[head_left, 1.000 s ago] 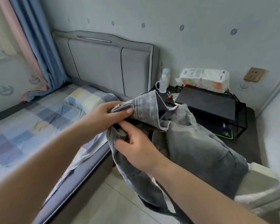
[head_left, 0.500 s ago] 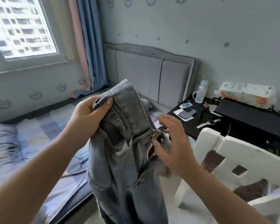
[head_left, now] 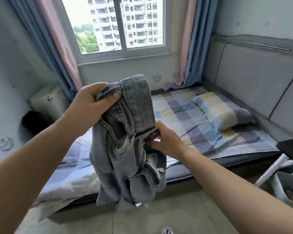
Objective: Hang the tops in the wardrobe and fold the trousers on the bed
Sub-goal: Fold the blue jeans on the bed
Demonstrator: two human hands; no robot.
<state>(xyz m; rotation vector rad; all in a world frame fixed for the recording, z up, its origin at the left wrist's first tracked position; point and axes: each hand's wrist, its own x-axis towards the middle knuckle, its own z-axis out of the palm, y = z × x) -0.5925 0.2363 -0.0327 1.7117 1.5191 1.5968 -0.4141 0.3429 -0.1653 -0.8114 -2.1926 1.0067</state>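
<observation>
A pair of grey denim trousers hangs bunched in the air in front of the bed. My left hand grips the waistband at its top, thumb over the cloth. My right hand pinches the waistband lower down on the right side, near the button. The legs dangle crumpled down to about the bed's front edge. No tops and no wardrobe are in view.
The bed has a checked sheet and a checked pillow by the grey headboard. A window with curtains lies beyond it. A white chair part and a basket sit at the right edge. Tiled floor lies below.
My view has swung left from the bedside table to face the bed and window. The trousers came along, raised in both hands; my right hand has closed on the waistband.
</observation>
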